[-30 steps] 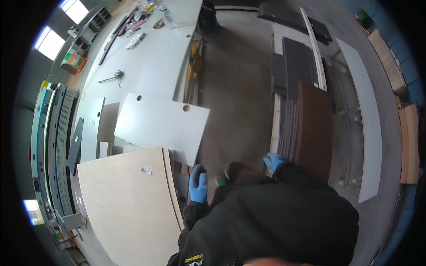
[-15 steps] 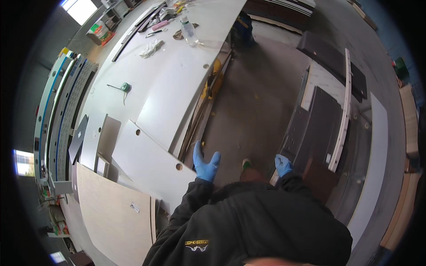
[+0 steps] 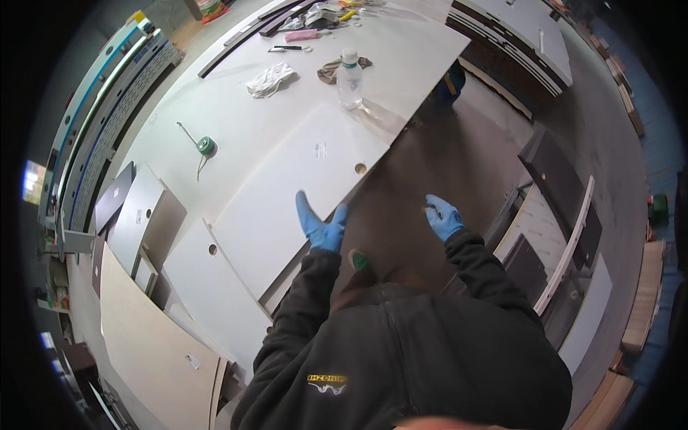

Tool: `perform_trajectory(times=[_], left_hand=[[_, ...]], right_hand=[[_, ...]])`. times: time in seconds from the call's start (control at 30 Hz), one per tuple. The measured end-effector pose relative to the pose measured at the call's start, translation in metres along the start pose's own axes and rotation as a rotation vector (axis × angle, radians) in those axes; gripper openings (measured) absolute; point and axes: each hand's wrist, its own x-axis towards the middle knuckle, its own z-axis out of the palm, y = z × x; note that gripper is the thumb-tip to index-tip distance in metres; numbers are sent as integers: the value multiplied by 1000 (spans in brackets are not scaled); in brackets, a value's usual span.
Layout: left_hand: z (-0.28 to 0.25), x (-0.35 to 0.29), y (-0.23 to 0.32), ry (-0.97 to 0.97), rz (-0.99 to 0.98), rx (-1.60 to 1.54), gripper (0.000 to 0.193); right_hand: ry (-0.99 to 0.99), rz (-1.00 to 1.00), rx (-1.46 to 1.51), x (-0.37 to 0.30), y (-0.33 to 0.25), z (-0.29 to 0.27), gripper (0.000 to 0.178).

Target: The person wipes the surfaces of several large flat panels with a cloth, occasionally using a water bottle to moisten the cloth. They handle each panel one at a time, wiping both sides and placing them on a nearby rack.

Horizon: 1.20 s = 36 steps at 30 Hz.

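My left hand [image 3: 322, 226], in a blue glove, is over the near edge of a white panel [image 3: 287, 193] that lies on the white worktable [image 3: 236, 129]. Its thumb and fingers spread apart in a V, and nothing is between them. Over the floor beside the table, my right hand [image 3: 444, 217], also blue-gloved, has its fingers curled together. A tiny yellowish bit shows at its fingertips, too small to name. A round hole pierces the white panel near its far corner. Another white panel [image 3: 215, 276] with holes lies closer to me on the left.
On the table are a clear bottle [image 3: 350, 82], a green tape measure [image 3: 206, 147], a white cloth [image 3: 271, 80] and a pink item [image 3: 301, 34]. A pale wooden panel [image 3: 154, 337] leans at the lower left. Dark panels [image 3: 562, 190] stand to the right, beside a long strip [image 3: 570, 247].
The view has shifted along the table, bringing the bottle and cloth closer. My right hand has moved away from the dark panels toward the table. My left hand stays spread.
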Motion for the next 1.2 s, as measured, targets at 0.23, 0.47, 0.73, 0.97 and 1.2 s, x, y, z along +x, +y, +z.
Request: perform_trajectory(times=[0.23, 0.47, 0.73, 0.97, 1.2], left_hand=[[87, 146, 20, -75, 145, 60, 116], [156, 259, 21, -91, 77, 61, 127], [230, 337, 18, -75, -41, -54, 131], [241, 353, 7, -9, -132, -28, 133], [260, 367, 3, 139, 188, 101, 96]], right_hand=[[-21, -296, -140, 192, 3, -20, 42], [-99, -616, -155, 458, -12, 38, 42], [-448, -1152, -360, 652, -53, 138, 79], [-607, -1360, -351, 689, -58, 204, 67], [-583, -1305, -260, 704, -58, 240, 51]])
